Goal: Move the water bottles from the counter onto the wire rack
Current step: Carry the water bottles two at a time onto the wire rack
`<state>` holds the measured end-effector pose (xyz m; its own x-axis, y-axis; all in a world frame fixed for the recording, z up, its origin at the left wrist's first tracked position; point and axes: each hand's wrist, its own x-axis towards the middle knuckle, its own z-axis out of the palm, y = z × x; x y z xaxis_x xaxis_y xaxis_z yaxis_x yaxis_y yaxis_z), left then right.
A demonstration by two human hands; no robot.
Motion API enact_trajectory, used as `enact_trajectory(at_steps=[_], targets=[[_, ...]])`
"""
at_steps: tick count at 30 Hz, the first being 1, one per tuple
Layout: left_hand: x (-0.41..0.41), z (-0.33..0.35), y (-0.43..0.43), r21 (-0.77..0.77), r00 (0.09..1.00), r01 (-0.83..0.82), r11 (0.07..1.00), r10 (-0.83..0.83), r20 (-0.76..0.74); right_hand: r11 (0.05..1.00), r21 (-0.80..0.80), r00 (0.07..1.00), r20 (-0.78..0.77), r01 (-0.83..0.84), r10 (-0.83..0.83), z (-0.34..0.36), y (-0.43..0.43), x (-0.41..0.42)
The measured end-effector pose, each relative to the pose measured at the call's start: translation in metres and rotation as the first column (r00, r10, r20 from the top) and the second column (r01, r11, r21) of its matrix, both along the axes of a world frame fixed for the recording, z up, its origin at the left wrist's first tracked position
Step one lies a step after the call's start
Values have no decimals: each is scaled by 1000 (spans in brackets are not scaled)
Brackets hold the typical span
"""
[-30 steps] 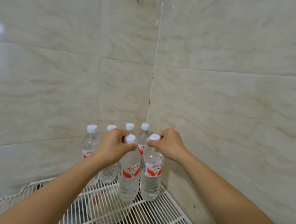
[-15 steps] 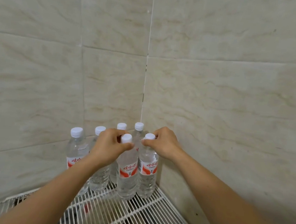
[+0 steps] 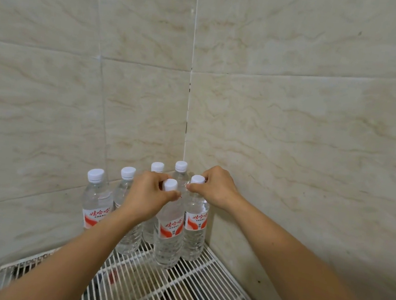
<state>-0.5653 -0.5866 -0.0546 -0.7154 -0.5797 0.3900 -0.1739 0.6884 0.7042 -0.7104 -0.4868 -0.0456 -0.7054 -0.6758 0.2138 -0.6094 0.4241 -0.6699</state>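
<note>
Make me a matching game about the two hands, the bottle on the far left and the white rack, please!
Things:
1. left hand
2. right hand
3. far-left bottle
4. wire rack

States:
A. carries all the bottles
B. holds the rightmost bottle by its neck
C. has no hand on it
D. holds the front bottle by its neck

Pairs: 1-D, 2-B, 3-C, 4-A

Tiled corner of a home, kitchen or utility room maybe

Glossy beige marble-look wall tiles (image 3: pixel 291 135) meet in a corner, white wire rack (image 3: pixel 201 294) sitting right in it, water bottles (image 3: pixel 97 202) crowded at the rack's back corner.
</note>
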Motion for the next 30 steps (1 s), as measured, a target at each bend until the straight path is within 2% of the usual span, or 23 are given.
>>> enact_trajectory(at_steps=[4,12,17,22,26,30], targets=[[1,0,2,-21,1000,-23,1000,24,16,1000,16,1000,8,5,-5,2,2,1],[7,-8,15,-50,997,-66,997,64,-30,997,-72,998,48,31,-27,-14,7,10],[15,-13,21,-18,993,-95,995,96,70,995,-96,993,113,38,-28,-17,14,21],[45,-22,30,-83,967,-176,981,188,170,996,-74,991,132,47,-37,-13,40,47],[82,-36,47,-61,941,-266,962,273,198,992,-125,986,161,-23,43,-20,63,84],[129,-53,74,-41,917,-324,945,325,233,987,-97,979,143,-130,143,-36,80,127]])
